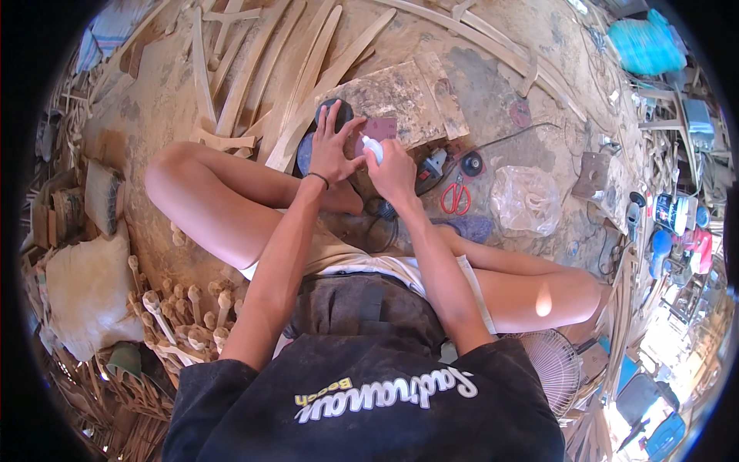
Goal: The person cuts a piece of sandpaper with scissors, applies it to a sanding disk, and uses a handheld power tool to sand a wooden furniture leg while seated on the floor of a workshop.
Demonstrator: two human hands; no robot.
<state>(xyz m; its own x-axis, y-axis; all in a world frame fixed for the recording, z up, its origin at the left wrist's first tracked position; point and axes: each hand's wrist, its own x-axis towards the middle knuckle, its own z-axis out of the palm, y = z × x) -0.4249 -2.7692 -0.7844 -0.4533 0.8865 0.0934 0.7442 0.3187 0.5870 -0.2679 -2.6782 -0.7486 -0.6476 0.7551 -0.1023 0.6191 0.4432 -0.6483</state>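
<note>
My right hand (393, 171) is closed around a small white squeeze bottle (374, 149), its nozzle tilted toward the upper left. Just left of it, my left hand (331, 152) has its fingers spread, with the fingertips over a black round pad (333, 108) and the edge of some reddish-brown sandpaper (382, 127). Whether those fingertips press on the pad is unclear. The sandpaper lies at the near edge of a worn wooden board (385, 96), and the bottle's tip is above it. A blue-grey round piece (305, 154) shows partly behind my left wrist.
Right of my hands lie a power tool (433, 165), a black disc (472, 162), red-handled scissors (456, 197) and a clear plastic bag (526, 200). A cord (514, 132) crosses the floor. Long curved wood strips (265, 69) lie beyond; carved sticks (196, 304) stand at left, a fan (548, 369) at right.
</note>
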